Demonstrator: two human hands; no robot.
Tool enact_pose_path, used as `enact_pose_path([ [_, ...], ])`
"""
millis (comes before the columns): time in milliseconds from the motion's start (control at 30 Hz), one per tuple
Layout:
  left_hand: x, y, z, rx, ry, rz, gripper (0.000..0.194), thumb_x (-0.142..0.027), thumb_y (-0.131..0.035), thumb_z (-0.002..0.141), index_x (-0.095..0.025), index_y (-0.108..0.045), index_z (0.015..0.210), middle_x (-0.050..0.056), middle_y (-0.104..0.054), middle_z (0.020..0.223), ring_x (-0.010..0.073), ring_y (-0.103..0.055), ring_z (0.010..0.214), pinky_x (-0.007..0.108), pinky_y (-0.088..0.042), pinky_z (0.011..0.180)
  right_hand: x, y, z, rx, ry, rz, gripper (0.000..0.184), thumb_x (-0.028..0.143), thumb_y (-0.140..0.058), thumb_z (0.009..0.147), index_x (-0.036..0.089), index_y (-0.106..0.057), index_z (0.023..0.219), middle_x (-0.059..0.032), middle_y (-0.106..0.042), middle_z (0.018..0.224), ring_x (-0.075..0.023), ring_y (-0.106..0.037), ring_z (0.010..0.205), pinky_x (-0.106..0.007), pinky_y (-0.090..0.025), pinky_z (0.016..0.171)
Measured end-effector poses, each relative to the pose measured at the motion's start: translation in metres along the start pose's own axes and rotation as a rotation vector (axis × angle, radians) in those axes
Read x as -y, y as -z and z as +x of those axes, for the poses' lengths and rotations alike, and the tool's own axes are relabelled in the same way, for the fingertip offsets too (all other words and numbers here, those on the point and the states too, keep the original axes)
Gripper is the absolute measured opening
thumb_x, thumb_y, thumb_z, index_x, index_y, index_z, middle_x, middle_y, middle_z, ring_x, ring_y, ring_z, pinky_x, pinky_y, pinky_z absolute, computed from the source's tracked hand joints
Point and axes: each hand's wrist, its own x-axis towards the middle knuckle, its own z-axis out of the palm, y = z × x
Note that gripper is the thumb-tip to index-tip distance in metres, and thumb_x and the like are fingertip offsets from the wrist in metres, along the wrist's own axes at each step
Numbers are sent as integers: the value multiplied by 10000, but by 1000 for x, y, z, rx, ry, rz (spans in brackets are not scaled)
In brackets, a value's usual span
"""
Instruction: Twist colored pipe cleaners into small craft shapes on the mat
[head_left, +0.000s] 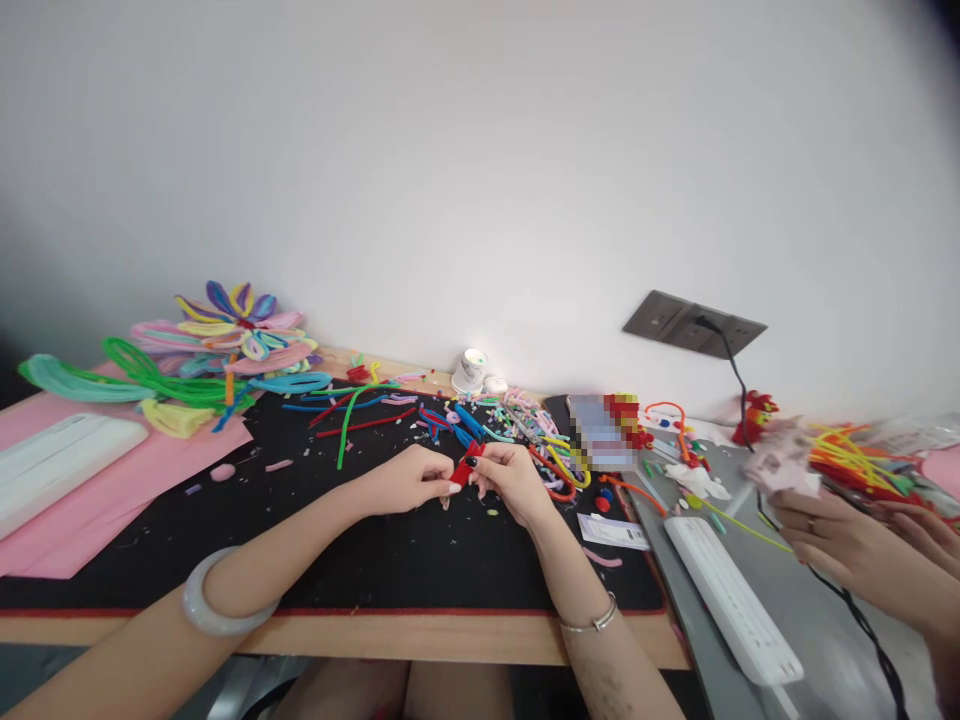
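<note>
Between my two hands, just above the black mat (pixel 300 560), is a small bundle of red pipe cleaners (pixel 465 466). My left hand (pixel 415 478) pinches its left end between thumb and fingers. From the other side, my right hand (pixel 512 480) grips it with thumb and forefinger. Right behind the hands lie blue pipe cleaners (pixel 469 424) and a heap of cut pastel pieces (pixel 525 408). Loose red pipe cleaners (pixel 367 423) and a green pipe cleaner (pixel 345 432) rest to the left.
Pipe-cleaner flowers (pixel 244 335) lie on pink sheets (pixel 187 460) at left, beside a white power strip (pixel 67 465). A paper cup (pixel 471 371) stands by the wall. Another white strip (pixel 731 595) lies at right, where a co-worker's hands (pixel 847 540) hold something pale pink.
</note>
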Motion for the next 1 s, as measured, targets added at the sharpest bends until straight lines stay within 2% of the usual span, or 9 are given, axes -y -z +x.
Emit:
enact_pose_path([
  [100,0,1,0,37,-40,24,292,-362,-501,807,-156,-584,616,13,-655,631,106,-526,525,190,-329,473,2,0,-1,26,-30,-11,169,306,-676,671,140,-647,662,11,-598,533,-65,-466,394,-168,-385,376],
  [200,0,1,-1,74,-59,56,299,-361,-501,810,-160,-584,604,10,-658,618,110,-534,520,195,-327,475,3,0,-2,52,-33,-14,183,308,-662,692,139,-664,762,24,-573,526,-50,-423,386,-157,-333,369],
  [300,1,0,-1,94,-66,63,294,-354,-501,812,-160,-576,603,9,-655,622,109,-536,524,195,-325,479,2,2,-1,47,-19,9,160,296,-665,694,141,-633,720,42,-534,490,-38,-378,369,-151,-283,360],
  [367,2,-1,0,37,-34,55,286,-353,-496,813,-160,-571,617,4,-641,615,104,-513,513,195,-312,471,0,4,1,-13,10,30,162,292,-664,695,147,-595,676,51,-511,461,-39,-368,360,-150,-271,352],
  [500,2,0,2,-197,36,40,291,-375,-491,812,-157,-569,635,-24,-566,558,88,-409,460,203,-264,453,-1,7,3,-158,85,81,179,283,-658,695,161,-544,630,42,-537,468,-51,-401,360,-158,-315,355],
  [600,2,1,3,-307,34,11,309,-396,-476,821,-156,-571,650,-47,-484,499,84,-380,438,207,-264,458,1,5,3,-186,90,130,186,274,-668,682,165,-532,616,29,-573,492,-57,-435,365,-161,-358,362],
  [733,6,2,3,-371,33,-53,359,-417,-387,868,-162,-550,675,-60,-437,429,93,-428,431,212,-329,510,5,3,2,-211,110,184,176,259,-681,676,163,-540,632,21,-598,517,-61,-469,383,-158,-393,378],
  [833,10,2,5,-408,66,-114,360,-429,-336,885,-167,-561,786,-62,-450,424,103,-451,420,213,-337,494,5,3,2,-226,136,208,168,257,-680,683,162,-547,643,26,-596,511,-59,-471,389,-151,-400,379],
  [1000,8,0,5,-363,32,-141,278,-422,-445,839,-168,-545,785,-62,-467,499,95,-477,445,206,-359,498,3,3,2,-208,145,228,164,252,-674,698,157,-552,644,21,-605,517,-56,-479,390,-146,-415,386],
])
